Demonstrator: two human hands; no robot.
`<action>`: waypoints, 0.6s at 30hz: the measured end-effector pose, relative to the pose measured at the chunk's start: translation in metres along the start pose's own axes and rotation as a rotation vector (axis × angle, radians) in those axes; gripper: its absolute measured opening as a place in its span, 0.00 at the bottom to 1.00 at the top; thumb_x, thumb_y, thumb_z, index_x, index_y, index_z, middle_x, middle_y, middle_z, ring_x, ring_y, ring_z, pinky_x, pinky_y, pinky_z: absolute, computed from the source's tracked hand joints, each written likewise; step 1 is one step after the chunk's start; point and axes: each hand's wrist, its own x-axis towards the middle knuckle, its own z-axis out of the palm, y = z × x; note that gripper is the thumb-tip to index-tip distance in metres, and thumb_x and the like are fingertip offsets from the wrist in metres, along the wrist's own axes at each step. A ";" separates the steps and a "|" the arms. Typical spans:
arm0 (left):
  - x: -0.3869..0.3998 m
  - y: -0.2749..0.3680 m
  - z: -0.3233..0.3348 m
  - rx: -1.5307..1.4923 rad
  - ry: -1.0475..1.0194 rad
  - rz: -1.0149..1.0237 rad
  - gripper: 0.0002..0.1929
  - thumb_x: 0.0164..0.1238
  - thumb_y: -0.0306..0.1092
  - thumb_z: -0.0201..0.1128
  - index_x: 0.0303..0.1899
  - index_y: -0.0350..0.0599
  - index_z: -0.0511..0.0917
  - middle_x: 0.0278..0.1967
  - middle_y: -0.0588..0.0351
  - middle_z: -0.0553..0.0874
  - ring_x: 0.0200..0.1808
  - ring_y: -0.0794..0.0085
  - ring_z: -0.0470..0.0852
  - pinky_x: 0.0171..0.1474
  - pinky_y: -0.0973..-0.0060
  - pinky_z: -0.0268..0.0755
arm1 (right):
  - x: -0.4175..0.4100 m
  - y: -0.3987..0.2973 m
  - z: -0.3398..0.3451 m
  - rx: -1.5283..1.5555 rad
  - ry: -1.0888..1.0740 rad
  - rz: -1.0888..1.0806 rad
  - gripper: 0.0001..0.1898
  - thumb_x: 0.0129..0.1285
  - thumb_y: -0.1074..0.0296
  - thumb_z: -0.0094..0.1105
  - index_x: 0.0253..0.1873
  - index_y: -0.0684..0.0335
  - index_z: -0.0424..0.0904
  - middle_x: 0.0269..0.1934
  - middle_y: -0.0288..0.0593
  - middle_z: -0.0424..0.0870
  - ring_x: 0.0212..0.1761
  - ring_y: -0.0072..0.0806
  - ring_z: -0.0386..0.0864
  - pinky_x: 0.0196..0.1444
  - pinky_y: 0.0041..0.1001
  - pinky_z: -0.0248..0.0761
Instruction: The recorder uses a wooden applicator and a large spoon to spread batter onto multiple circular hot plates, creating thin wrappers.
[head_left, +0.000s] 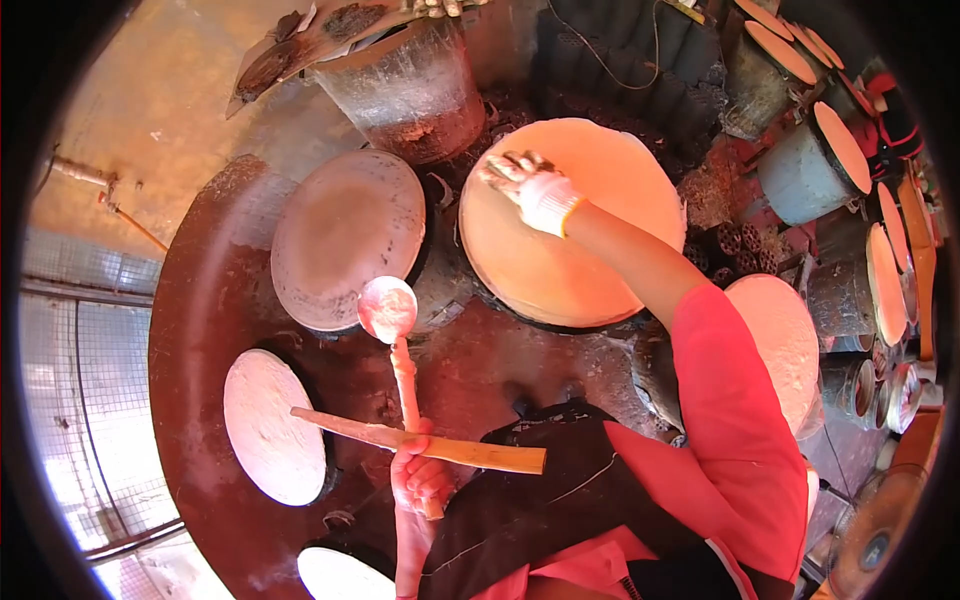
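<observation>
My right hand (529, 187), in a white knit glove with dark stains, rests on a large round flatbread sheet (600, 262) that covers a griddle. Its fingers are slightly apart, with no tool visible in it. Bare, my left hand (424, 476) grips two tools crossed over each other. One is a ladle (388, 309) with a pale-coated round head and stick handle; the other is a flat wooden scraper (495, 455). Just beyond the ladle head lies an uncovered round griddle (345, 232). Left of the scraper's tip, another griddle carries a pale sheet (270, 427).
A large worn bucket (401, 90) stands beyond the griddles. Perforated coal briquettes (739, 251) are piled by another pale round sheet (772, 337). Several round discs stand among buckets (802, 184) at right. An electric fan (874, 525) is at lower right.
</observation>
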 end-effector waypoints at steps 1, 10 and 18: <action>0.002 0.006 0.002 -0.010 -0.001 0.004 0.09 0.69 0.26 0.45 0.38 0.36 0.74 0.10 0.67 0.62 0.08 0.83 0.63 0.09 0.83 0.59 | 0.012 -0.009 -0.009 -0.015 -0.054 -0.074 0.33 0.64 0.67 0.44 0.74 0.40 0.47 0.77 0.33 0.37 0.78 0.38 0.36 0.75 0.46 0.37; 0.015 0.045 -0.004 0.016 -0.036 -0.058 0.09 0.68 0.24 0.47 0.45 0.47 0.74 0.10 0.68 0.58 0.06 0.84 0.57 0.08 0.83 0.53 | 0.052 -0.016 -0.032 -0.198 -0.028 -0.456 0.28 0.58 0.70 0.47 0.65 0.42 0.67 0.59 0.38 0.72 0.61 0.39 0.69 0.62 0.36 0.63; 0.010 0.010 -0.020 -0.047 -0.074 -0.012 0.10 0.69 0.26 0.44 0.45 0.42 0.74 0.09 0.67 0.60 0.07 0.84 0.61 0.10 0.83 0.58 | 0.033 -0.007 -0.063 -0.054 -0.217 -0.346 0.17 0.56 0.64 0.58 0.52 0.55 0.75 0.54 0.38 0.76 0.60 0.42 0.69 0.62 0.38 0.64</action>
